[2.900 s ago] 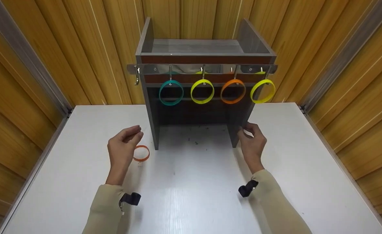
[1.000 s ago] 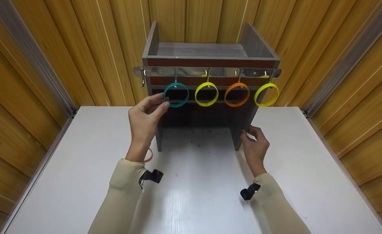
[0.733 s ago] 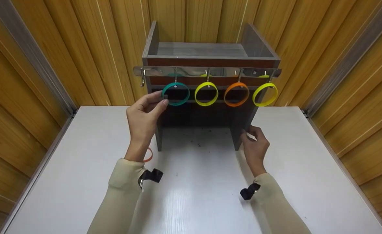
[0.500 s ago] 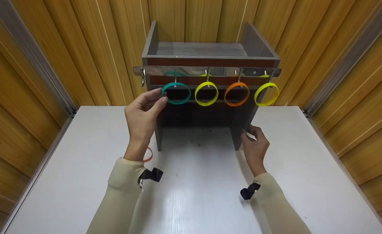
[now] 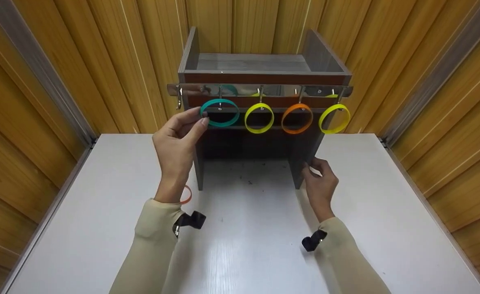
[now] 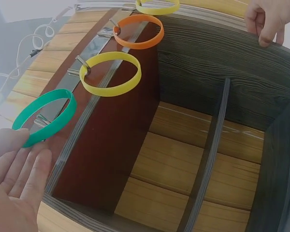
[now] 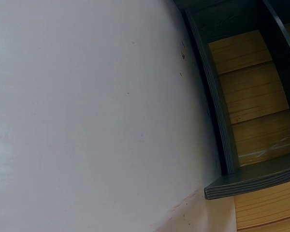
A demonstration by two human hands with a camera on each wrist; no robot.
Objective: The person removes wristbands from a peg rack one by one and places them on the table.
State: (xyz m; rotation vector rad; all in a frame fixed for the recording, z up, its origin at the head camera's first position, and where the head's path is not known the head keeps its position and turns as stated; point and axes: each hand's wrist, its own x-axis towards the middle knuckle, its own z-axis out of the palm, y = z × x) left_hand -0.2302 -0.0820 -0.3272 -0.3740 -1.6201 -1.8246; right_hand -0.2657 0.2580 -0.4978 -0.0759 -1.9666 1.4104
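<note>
Compared with half a second ago, the teal ring sits a little higher and tilts flatter, my left hand lifting it slightly. I pinch its left edge between thumb and fingers. It's a thin, smooth, round band, on the second hook from the left of the metal rail. My right hand grips the shelf unit's side panel. The left wrist view shows the hook's prong inside the loop; only the head view shows the orange ring on the desk, partly behind my left wrist.
</note>
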